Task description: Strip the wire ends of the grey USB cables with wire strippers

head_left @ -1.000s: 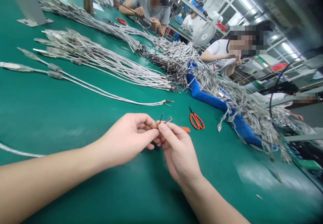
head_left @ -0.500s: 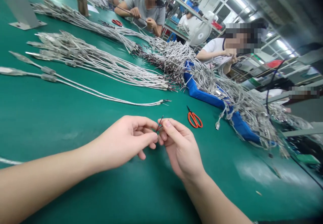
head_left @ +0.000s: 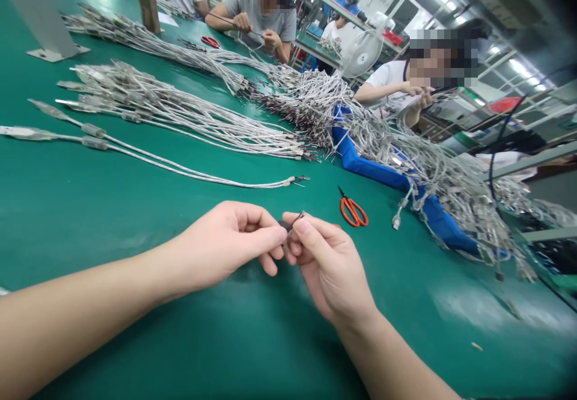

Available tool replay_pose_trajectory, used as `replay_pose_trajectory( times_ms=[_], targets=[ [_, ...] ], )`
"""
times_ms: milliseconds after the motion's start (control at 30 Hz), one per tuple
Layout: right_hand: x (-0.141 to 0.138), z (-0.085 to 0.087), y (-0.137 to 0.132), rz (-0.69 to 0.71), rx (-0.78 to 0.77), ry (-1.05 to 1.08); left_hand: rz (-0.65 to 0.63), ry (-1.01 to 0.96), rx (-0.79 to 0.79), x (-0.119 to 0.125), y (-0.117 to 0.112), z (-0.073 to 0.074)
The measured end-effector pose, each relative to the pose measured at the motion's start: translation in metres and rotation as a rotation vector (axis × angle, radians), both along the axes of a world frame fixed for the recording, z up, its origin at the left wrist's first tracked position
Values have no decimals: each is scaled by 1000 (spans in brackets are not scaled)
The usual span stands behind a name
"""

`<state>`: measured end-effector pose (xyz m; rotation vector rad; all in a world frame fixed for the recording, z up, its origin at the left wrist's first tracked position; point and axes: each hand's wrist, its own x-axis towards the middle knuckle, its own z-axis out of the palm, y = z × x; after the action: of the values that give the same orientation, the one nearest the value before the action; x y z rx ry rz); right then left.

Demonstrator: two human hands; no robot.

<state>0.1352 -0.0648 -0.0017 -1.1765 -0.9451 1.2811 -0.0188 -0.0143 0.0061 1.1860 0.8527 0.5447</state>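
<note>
Wire end (head_left: 291, 223) sits between both hands: dark sheath, thin bare tip, long axis running near-left to far-right, tip pointing far-right. Left grip (head_left: 220, 246) clenched on it, thumb and fingertips pinching the sheathed part. Right grip (head_left: 331, 267) also closed on it, index finger (head_left: 301, 227) pressed just behind the tip. Right hand is nearer the tip, left nearer the sheath. Fingers hide where the wire runs back.

Green counter (head_left: 135, 334) carries everything. Just far-right of the hands: orange-handled scissors (head_left: 354, 212). Farther left: white cables (head_left: 180, 168) laid out in long bundles. Farther right: tangled cable heap (head_left: 433, 189) over a blue strip (head_left: 374, 174). Beyond: one co-worker (head_left: 264, 18) at the far end, another (head_left: 383, 78) far right, both holding cables.
</note>
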Motion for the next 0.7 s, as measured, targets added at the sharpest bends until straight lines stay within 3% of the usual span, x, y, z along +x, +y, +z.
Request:
replay_pose_trajectory(
  times_ms=[300,500,700],
  targets=[
    [-2,-1,2,-42,48,-79,-3,108,117,-3,-2,-2],
    [-6,5,3,-70,-68,139,-3,36,189,-2,-5,3],
    [-6,4,2,-82,-29,165,99,-10,217,-2,-7,8]
  ],
)
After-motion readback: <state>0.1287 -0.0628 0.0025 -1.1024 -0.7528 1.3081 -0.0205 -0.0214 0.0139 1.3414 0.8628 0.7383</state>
